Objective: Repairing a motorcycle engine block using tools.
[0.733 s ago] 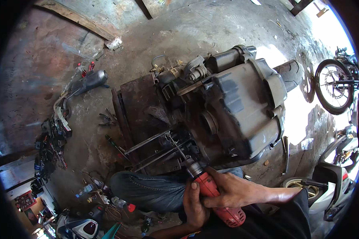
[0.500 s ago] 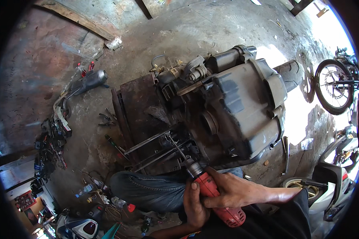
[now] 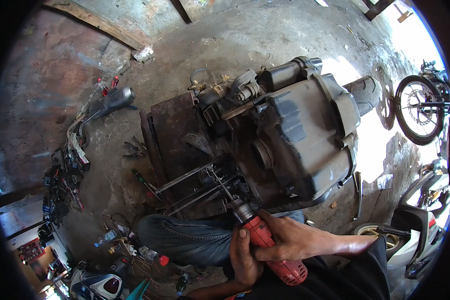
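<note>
A stained concrete floor [image 3: 255, 37] spreads through a cluttered workshop. Nearest, the person's left hand [image 3: 245, 260] and right hand [image 3: 295, 237] both close around a red power drill [image 3: 261, 231], some fingers hidden beneath it, beside a denim-clad leg [image 3: 185, 241]. Its long bit [image 3: 224, 186] angles up-left among metal rods [image 3: 187, 179] by a dusty engine assembly [image 3: 312, 137]; contact is unclear. Farther off, a grey muffler [image 3: 112, 103] lies left; a motorcycle wheel [image 3: 408, 107] stands right.
</note>
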`<act>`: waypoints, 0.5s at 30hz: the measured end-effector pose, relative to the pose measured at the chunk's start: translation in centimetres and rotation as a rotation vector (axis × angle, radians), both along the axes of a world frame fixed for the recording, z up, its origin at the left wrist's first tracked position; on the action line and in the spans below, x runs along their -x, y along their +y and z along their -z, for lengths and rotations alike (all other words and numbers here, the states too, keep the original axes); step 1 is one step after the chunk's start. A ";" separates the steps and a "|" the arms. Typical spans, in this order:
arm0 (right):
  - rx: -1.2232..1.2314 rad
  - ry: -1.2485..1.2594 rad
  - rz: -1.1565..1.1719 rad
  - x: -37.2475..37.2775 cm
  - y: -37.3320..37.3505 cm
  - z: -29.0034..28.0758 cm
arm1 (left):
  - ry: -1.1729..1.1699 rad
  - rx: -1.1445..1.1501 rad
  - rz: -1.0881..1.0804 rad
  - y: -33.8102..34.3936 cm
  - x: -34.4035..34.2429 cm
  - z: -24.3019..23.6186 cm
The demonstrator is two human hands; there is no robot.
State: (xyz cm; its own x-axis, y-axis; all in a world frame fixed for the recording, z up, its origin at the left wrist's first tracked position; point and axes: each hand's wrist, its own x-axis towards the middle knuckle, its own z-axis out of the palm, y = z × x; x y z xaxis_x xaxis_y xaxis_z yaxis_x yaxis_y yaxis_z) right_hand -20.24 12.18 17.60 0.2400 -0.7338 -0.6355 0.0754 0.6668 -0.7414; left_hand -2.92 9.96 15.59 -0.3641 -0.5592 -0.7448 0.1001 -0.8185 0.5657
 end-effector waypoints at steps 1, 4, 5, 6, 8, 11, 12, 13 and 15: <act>0.008 -0.005 0.000 0.0 0.0 0.0 | -0.007 0.009 0.001 0.0 0.1 0.0; 0.013 -0.007 0.002 0.0 -0.1 -0.1 | 0.010 0.004 0.006 -0.1 0.2 -0.2; -0.015 -0.001 -0.003 0.0 -0.1 -0.1 | -0.010 0.011 0.003 0.0 0.3 -0.3; 0.011 -0.004 0.005 0.0 -0.1 -0.2 | -0.009 0.034 0.008 0.0 0.3 -0.4; -0.018 0.008 -0.025 0.2 -0.2 -0.2 | -0.019 0.005 0.000 -0.1 0.3 -0.3; -0.016 0.010 -0.006 0.1 -0.3 -0.3 | -0.040 0.098 0.061 0.0 0.2 0.0; 0.012 0.006 0.004 0.1 -0.3 -0.3 | -0.053 0.213 0.108 0.1 0.2 0.1; 0.009 0.004 -0.001 0.1 -0.3 -0.3 | -0.071 0.207 0.119 0.2 0.2 0.2; 0.007 0.003 -0.005 0.1 -0.3 -0.3 | -0.064 0.228 0.115 0.2 0.1 0.3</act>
